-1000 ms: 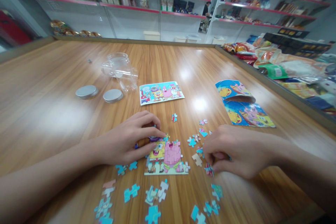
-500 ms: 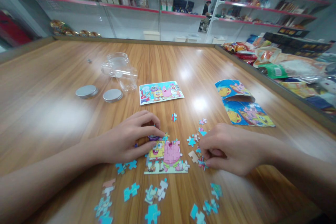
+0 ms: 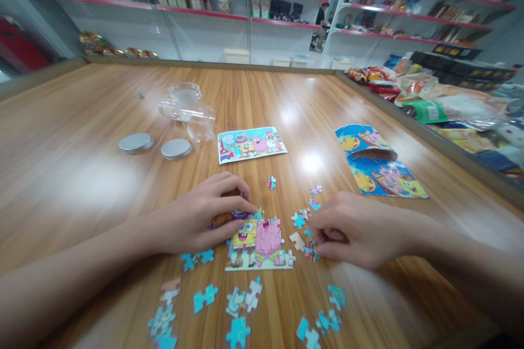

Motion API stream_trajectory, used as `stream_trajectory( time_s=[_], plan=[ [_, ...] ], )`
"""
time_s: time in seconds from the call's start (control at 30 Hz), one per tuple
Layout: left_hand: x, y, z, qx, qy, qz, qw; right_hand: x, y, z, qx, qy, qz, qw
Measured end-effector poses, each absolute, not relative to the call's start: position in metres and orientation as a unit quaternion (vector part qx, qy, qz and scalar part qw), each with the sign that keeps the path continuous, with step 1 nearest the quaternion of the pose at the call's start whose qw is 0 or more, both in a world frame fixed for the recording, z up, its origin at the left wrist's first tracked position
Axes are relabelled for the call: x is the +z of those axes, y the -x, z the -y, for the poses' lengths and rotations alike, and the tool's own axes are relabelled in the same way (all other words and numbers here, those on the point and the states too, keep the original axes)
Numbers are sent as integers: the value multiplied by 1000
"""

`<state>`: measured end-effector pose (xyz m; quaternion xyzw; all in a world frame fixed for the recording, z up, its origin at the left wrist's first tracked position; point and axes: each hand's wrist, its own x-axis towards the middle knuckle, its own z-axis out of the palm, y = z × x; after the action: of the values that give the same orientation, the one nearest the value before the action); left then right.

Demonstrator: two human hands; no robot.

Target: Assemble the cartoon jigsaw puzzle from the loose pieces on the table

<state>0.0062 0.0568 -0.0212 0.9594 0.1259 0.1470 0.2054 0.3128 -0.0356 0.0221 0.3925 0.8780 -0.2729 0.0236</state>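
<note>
A partly joined jigsaw puzzle [image 3: 268, 240] lies on the wooden table, showing a yellow square cartoon figure and a pink one. My left hand [image 3: 213, 210] rests at its upper left, fingers bent and apart, thumb and forefinger touching the puzzle around a purple piece [image 3: 239, 214]. To the right, my right hand [image 3: 347, 232] is curled low over a cluster of loose pieces, its fingertips partly hidden. Beside its thumb lie a beige piece [image 3: 297, 241] and a red-and-blue piece [image 3: 311, 253]. A blue piece [image 3: 298, 221] sits just left of its knuckles.
Several loose pieces [image 3: 204, 298] are scattered nearer me. Beyond the puzzle lies a picture card [image 3: 252, 145]. Clear plastic jars [image 3: 186, 106] and silvery lids [image 3: 176, 148] stand at the left, a curled blue printed sheet [image 3: 380, 166] at the right. Packaged goods [image 3: 450, 98] line the right edge.
My right hand has shifted slightly left, and the beige piece and the red-and-blue piece by it have slid left too. My left hand has stayed in place.
</note>
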Motion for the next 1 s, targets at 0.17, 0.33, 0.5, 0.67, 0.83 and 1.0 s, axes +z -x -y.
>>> stream_trajectory(
  time_s=[0.17, 0.33, 0.5, 0.67, 0.83, 1.0],
  plan=[
    [-21, -6, -57, 142, -960, -127, 205, 21, -313, 35, -273, -397, -876, 18],
    [-22, -5, -57, 147, -959, -124, 208, 20, -314, 35, -271, -403, -874, 14],
    [-22, -5, -58, 143, -959, -127, 208, 18, -313, 35, -263, -405, -876, 2],
    [-21, -6, -57, 146, -959, -127, 208, 17, -313, 34, -256, -405, -878, 2],
    [-21, -5, -57, 148, -959, -127, 206, 17, -313, 34, -256, -407, -877, 2],
    [-21, -5, -58, 147, -959, -127, 206, 17, -312, 34, -258, -405, -877, -2]
  ],
)
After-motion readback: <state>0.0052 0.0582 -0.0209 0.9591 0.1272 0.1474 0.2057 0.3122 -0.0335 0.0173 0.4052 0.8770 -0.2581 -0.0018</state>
